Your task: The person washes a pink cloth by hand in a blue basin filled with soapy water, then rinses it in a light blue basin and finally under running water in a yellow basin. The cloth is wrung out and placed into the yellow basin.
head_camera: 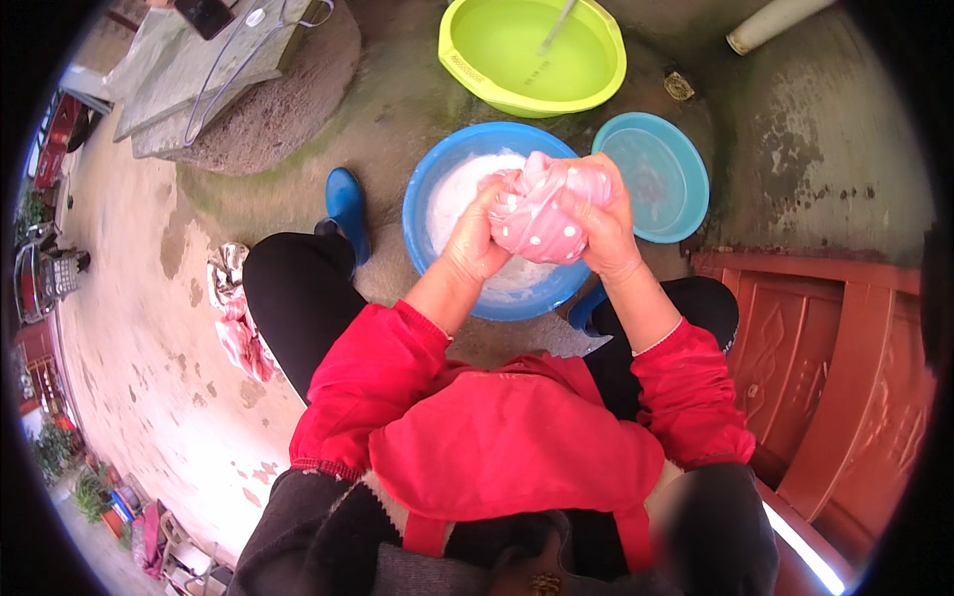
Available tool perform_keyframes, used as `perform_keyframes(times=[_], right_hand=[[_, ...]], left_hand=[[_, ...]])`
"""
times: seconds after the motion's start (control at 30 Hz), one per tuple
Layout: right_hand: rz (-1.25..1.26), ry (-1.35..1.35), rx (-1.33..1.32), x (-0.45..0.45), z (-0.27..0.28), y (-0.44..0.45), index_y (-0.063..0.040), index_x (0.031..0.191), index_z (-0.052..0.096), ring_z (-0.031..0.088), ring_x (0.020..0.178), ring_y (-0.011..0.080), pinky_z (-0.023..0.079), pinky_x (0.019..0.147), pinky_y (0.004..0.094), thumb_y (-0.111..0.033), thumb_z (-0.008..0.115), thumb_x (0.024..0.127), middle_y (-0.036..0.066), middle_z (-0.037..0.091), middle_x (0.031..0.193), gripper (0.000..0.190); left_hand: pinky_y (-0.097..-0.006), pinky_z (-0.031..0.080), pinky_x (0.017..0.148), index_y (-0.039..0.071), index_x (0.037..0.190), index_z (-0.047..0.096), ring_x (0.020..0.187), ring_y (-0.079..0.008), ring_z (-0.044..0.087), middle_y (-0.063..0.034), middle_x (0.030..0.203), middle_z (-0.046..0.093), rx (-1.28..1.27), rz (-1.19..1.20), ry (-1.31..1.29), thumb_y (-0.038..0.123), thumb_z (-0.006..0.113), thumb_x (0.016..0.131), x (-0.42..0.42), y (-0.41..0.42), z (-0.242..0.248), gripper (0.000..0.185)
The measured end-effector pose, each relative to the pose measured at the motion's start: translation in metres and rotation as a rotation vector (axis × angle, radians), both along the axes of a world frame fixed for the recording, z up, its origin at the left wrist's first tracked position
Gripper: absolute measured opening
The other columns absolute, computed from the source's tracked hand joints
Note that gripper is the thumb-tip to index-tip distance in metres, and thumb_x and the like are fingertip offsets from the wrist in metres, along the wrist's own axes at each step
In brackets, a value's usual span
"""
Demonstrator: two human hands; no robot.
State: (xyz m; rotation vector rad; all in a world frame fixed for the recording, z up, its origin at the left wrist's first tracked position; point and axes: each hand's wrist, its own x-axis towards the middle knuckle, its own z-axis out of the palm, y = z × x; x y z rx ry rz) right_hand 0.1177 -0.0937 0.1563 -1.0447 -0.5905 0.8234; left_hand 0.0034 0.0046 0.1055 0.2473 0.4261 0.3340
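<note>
A bunched pink cloth with white dots [540, 220] is held up between both hands. My left hand [473, 235] grips its left side, and my right hand [605, 223] grips its right side with the thumb across the front. Below the cloth stands a blue plastic basin [419, 246] with white suds [455, 197] in it; the cloth and hands hide part of its right side. A smaller turquoise basin [689, 212] with cloudy water sits just beyond my right hand.
A yellow-green basin [458, 71] of water stands at the far side with a stick-like handle in it. Pink and patterned cloths [242, 335] lie on the ground at left. A stone slab [216, 89] carries a phone [205, 15] and cord. Red wooden doors [790, 357] are at right.
</note>
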Motion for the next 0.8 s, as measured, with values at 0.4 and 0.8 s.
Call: perform_keyframes(times=[0.4,0.8], right_hand=[[0.25,0.571,-0.091,0.021,-0.044,0.029,-0.011,0.083,0.055,0.055,0.071,0.0121,0.047,0.064,0.0284,-0.014,0.047,0.089,0.002,0.056,0.08,0.01],[0.683,-0.015,-0.059,0.02,-0.047,0.056,0.002,0.104,0.06,0.06,0.092,0.015,0.049,0.082,0.0304,-0.017,0.045,0.09,0.009,0.062,0.102,0.028]], left_hand=[[-0.0368,0.048,0.071,0.004,0.078,0.059,0.078,-0.031,0.058,-0.0123,0.084,0.06,1.719,0.094,0.159,0.0,0.061,0.064,0.009,0.01,0.077,0.015],[-0.0396,0.047,0.065,0.006,0.074,0.057,0.075,-0.0347,0.057,-0.0122,0.079,0.057,2.017,-0.074,0.187,0.007,0.067,0.058,0.004,0.021,0.087,0.019]])
